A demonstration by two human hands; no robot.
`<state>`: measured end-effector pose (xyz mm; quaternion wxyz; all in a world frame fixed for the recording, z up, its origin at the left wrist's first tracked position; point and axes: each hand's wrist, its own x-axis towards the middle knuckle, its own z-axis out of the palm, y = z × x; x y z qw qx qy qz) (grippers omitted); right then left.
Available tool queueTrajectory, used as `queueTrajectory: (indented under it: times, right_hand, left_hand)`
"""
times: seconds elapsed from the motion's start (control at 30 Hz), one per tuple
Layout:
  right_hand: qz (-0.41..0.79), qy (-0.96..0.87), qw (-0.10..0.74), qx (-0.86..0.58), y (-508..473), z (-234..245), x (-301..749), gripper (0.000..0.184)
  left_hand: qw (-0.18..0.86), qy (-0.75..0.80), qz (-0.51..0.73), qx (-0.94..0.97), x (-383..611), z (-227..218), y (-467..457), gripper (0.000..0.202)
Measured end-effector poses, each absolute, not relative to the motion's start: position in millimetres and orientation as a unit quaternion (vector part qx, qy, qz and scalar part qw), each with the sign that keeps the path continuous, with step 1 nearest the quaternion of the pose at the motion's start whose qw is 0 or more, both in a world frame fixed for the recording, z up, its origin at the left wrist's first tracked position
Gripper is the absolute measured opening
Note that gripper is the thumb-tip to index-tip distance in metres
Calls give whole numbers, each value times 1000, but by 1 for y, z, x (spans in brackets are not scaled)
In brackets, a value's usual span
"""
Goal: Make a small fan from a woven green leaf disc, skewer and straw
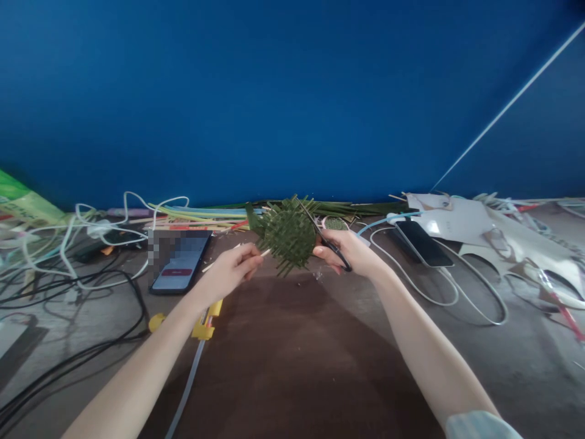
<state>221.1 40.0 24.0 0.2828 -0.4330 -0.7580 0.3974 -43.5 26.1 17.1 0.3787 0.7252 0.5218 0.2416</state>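
Observation:
A round mat woven from green leaf strips point(287, 235) is held up above the brown table point(283, 360), with loose strip ends sticking out all round. My left hand point(233, 268) is closed in a pinch on a pale stick at the mat's left edge. My right hand point(350, 251) is closed through the black handles of a pair of scissors point(325, 238), whose blades lie across the mat's upper right.
A lit phone point(180, 262) lies left of the hands, a dark phone point(423, 242) on a white cable to the right. Tangled white and black cables point(77, 256) cover the left. Cut white card pieces point(498, 238) lie right. Coloured strips and leaves point(205, 214) line the blue wall.

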Motion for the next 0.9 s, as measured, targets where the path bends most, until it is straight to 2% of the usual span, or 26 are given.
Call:
queueTrajectory:
  times: [0.3, 0.9]
  right_hand:
    - [386, -781, 275, -408, 39, 27, 222, 41]
    - [302, -806, 265, -435, 36, 32, 217, 36]
  left_hand:
    - [369, 512, 208, 748, -47, 19, 27, 29]
    - [293, 530, 221, 765, -48, 35, 25, 29]
